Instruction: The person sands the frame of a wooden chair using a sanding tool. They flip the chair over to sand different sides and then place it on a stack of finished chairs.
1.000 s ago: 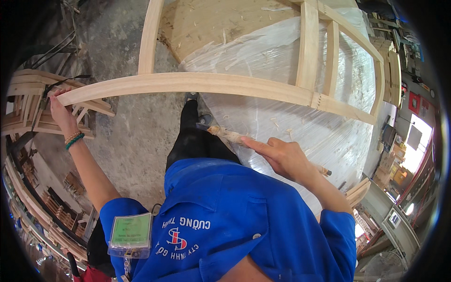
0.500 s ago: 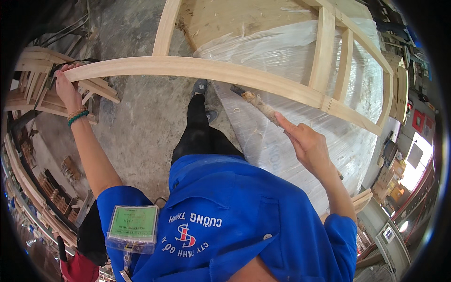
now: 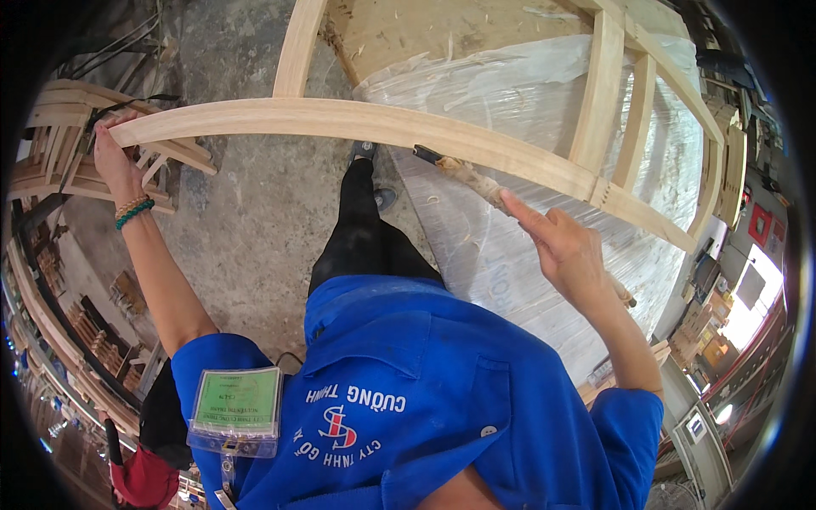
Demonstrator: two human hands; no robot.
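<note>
My left hand (image 3: 116, 153) grips the left end of a pale, curved wooden rail (image 3: 357, 121), part of a wooden frame with crosspieces (image 3: 599, 89). In my right hand (image 3: 568, 251) is a long tool with a wrapped handle (image 3: 473, 181), my index finger stretched along it. Its dark tip (image 3: 427, 154) lies just below the rail's near edge; whether it touches the wood I cannot tell. The tool's rear end (image 3: 623, 292) shows past my wrist. My right palm hides the middle of the handle.
Under the frame's right side is a large board stack wrapped in clear plastic (image 3: 544, 280). Slatted wooden pieces (image 3: 59, 144) stand at the left. My feet are on the concrete floor (image 3: 255, 212). Another person in red (image 3: 146, 478) is at the lower left.
My right hand and the tool have moved slightly right, and the dark tip shows more plainly. The frame's right side has shifted a little to the right. My left hand keeps its grip.
</note>
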